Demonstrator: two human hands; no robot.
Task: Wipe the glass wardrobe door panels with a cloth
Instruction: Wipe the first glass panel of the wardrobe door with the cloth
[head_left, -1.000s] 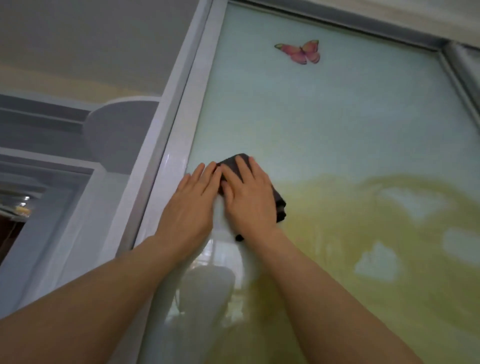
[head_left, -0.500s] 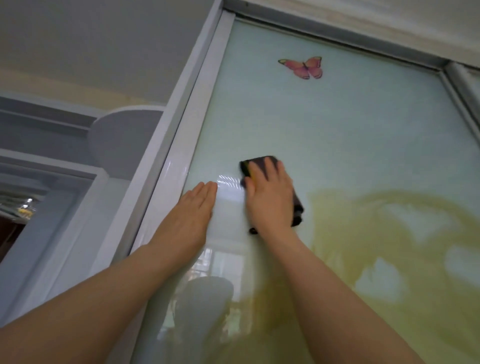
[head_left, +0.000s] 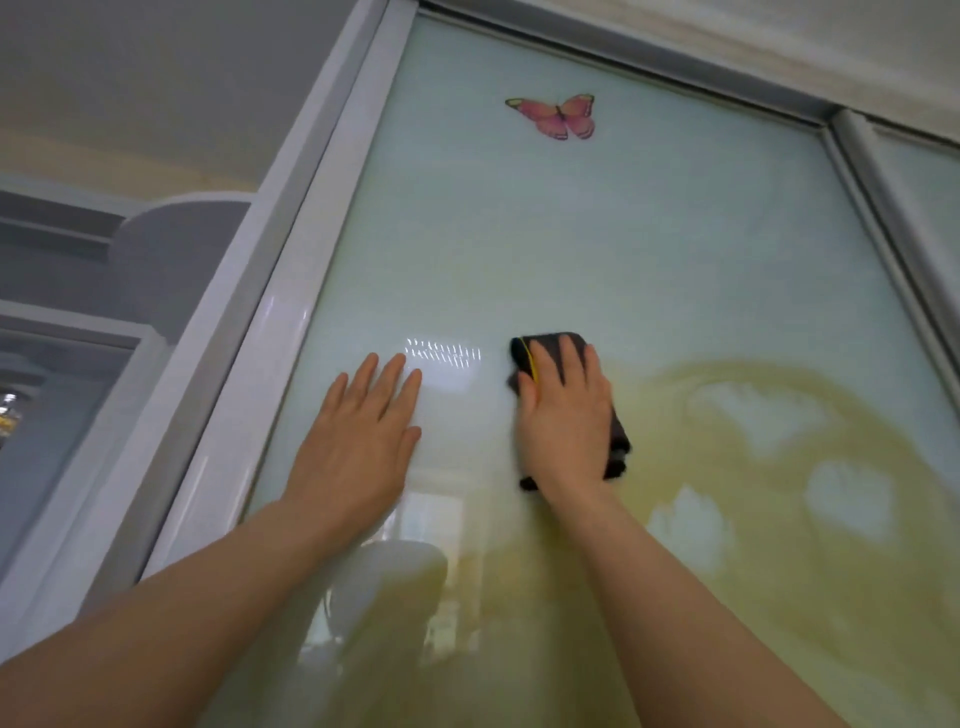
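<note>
Forearms reached up from the bottom edge toward the pale green printed glass door panel (head_left: 597, 234). The left hand (head_left: 358, 441) lay flat on the glass, fingers (head_left: 387, 379) straight and holding nothing. Just beside it, apart, the right hand (head_left: 566, 421) pressed a dark grey folded cloth (head_left: 615, 447) against the glass with straight fingers. Higher on the panel sat a pink butterfly sticker (head_left: 553, 117). A white glossy door frame (head_left: 291, 291) ran along the left.

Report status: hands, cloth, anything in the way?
Left hand flat on glass panel, holding nothing. Right hand pressing dark cloth flat to the panel. Nothing in the way.
</note>
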